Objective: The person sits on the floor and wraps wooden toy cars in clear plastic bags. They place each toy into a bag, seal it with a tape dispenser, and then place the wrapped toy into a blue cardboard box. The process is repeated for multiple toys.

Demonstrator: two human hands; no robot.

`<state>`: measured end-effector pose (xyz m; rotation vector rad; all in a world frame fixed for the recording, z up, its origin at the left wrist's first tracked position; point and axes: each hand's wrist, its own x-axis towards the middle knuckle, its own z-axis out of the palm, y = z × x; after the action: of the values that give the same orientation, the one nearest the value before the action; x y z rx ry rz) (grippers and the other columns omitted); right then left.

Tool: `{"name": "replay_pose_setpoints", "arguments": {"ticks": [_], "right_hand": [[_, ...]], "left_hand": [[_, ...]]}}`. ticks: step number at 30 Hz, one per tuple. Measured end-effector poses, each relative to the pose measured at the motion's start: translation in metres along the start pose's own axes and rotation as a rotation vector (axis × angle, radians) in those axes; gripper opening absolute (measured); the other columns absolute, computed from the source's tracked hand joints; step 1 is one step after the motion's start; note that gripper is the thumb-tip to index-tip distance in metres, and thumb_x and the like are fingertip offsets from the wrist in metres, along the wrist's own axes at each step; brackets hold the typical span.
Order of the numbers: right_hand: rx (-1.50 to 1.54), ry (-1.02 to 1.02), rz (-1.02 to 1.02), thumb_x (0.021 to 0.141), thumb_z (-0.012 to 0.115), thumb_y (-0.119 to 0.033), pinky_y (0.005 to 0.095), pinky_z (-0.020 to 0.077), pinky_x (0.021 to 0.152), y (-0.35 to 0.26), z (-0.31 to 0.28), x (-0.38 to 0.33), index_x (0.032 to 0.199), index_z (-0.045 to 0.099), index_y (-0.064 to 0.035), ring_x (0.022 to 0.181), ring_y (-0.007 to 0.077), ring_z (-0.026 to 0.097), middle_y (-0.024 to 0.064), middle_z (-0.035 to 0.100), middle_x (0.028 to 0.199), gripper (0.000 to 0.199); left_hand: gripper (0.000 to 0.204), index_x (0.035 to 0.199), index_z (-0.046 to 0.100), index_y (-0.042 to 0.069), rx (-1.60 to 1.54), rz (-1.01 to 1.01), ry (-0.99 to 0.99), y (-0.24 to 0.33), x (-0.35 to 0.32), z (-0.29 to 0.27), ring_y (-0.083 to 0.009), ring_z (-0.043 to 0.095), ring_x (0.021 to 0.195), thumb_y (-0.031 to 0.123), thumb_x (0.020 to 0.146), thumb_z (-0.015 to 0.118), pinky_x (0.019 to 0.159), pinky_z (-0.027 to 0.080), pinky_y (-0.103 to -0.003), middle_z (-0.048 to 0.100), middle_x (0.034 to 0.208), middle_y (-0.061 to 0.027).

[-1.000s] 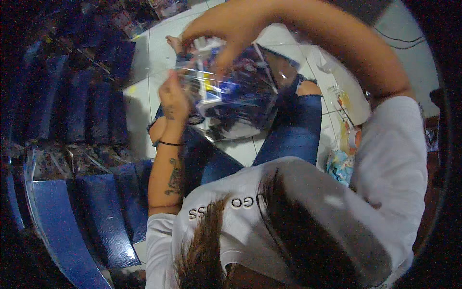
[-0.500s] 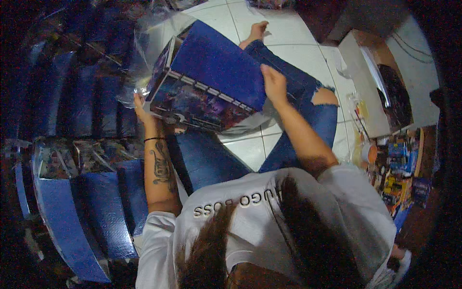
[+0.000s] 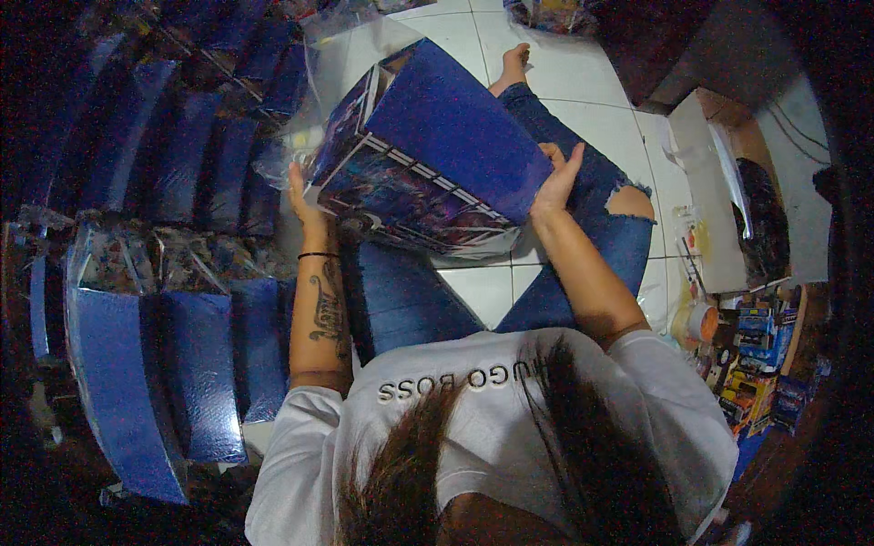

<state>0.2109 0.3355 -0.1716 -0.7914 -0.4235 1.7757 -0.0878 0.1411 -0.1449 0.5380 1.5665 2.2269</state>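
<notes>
A large blue box (image 3: 464,136) with a dark, colourful printed side is held tilted above my lap. Clear plastic wrapping (image 3: 314,68) hangs loosely around its upper left end, and some shows along its underside. My left hand (image 3: 309,205) grips the lower left corner through or beside the plastic; its fingers are partly hidden. At the opposite end, my right hand (image 3: 557,180) presses its palm and fingers against the box, thumb raised.
Rows of similar blue boxes (image 3: 196,355) in clear plastic fill the left side. On the right stand an open cardboard box (image 3: 706,164), an orange tape roll (image 3: 699,320) and several small coloured packages (image 3: 760,364). White tiles (image 3: 478,287) cover the floor.
Relative to my body, the box has moved slightly right with both hands. My right thumb now stands farther from its fingers. The surrounding view has shifted a little.
</notes>
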Motion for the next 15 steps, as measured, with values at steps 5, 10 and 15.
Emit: {"name": "replay_pose_setpoints", "arguments": {"ticks": [5,10,15], "right_hand": [[0.046,-0.039,-0.007,0.089,0.035,-0.068,0.0327,0.0446,0.066,-0.001,0.000,0.002,0.073,0.058,-0.0076,0.064,0.0196,0.054,0.0057,0.060,0.070,0.067],[-1.428,0.173,-0.577,0.093,0.053,-0.042,0.0392,0.0474,0.066,-0.031,0.003,0.007,0.084,0.064,0.0011,0.069,0.0245,0.062,0.0165,0.062,0.072,0.045],[-0.883,-0.861,-0.762,0.084,0.069,-0.035,0.0387,0.0474,0.085,-0.118,0.051,0.004,0.137,0.041,-0.0114,0.116,0.0251,0.054,0.0106,0.057,0.125,0.065]], "left_hand": [[0.045,0.104,0.061,0.005,0.092,0.063,0.084,0.005,-0.002,0.006,-0.0194,0.060,0.086,0.047,0.094,0.050,0.073,0.049,-0.033,0.059,0.098,-0.0056],[0.041,0.097,0.062,0.007,0.162,0.079,0.204,0.018,0.004,0.016,-0.0175,0.057,0.075,0.045,0.095,0.047,0.067,0.045,-0.031,0.058,0.088,-0.0022],[0.049,0.102,0.068,-0.004,0.589,0.212,0.141,0.071,-0.059,0.060,-0.0216,0.064,0.083,0.036,0.099,0.039,0.074,0.049,-0.033,0.069,0.101,-0.0146]]}}
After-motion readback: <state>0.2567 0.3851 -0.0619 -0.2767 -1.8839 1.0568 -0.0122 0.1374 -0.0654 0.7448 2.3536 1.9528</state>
